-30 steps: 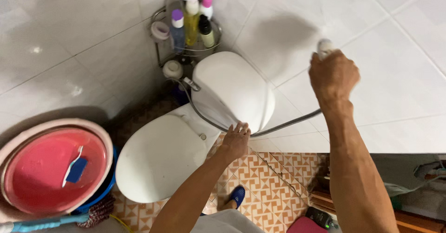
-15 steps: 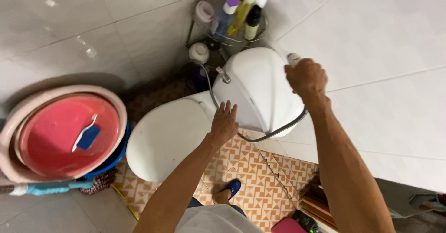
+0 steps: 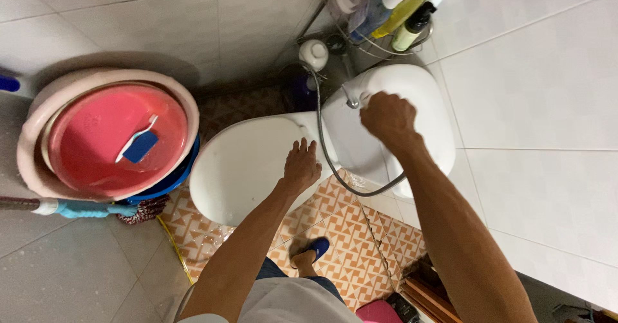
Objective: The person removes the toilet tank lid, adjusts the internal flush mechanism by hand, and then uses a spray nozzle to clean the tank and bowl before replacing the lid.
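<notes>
A white toilet with its lid [image 3: 244,168] down stands below me, its tank [image 3: 428,91] against the tiled wall. My left hand [image 3: 301,165] rests flat on the lid's near edge, fingers spread and holding nothing. My right hand [image 3: 388,117] is a fist over the tank top, beside the metal flush fitting [image 3: 351,101]. It is closed on the end of a grey spray hose [image 3: 325,149]. The hose loops down past the bowl and back up to the fist. The sprayer head is hidden inside the hand.
A wire corner rack [image 3: 335,36] holds several bottles above the tank. At left, stacked pink basins [image 3: 38,149] hold a blue-and-white brush [image 3: 138,144]. A mop with a blue handle [image 3: 77,207] lies under them. My foot wears a blue slipper [image 3: 315,249] on orange patterned floor tiles [image 3: 360,226].
My right hand came down from the wall to the tank top, bringing the hose end. My left hand slid from the hose onto the lid. The view shifted right and closer.
</notes>
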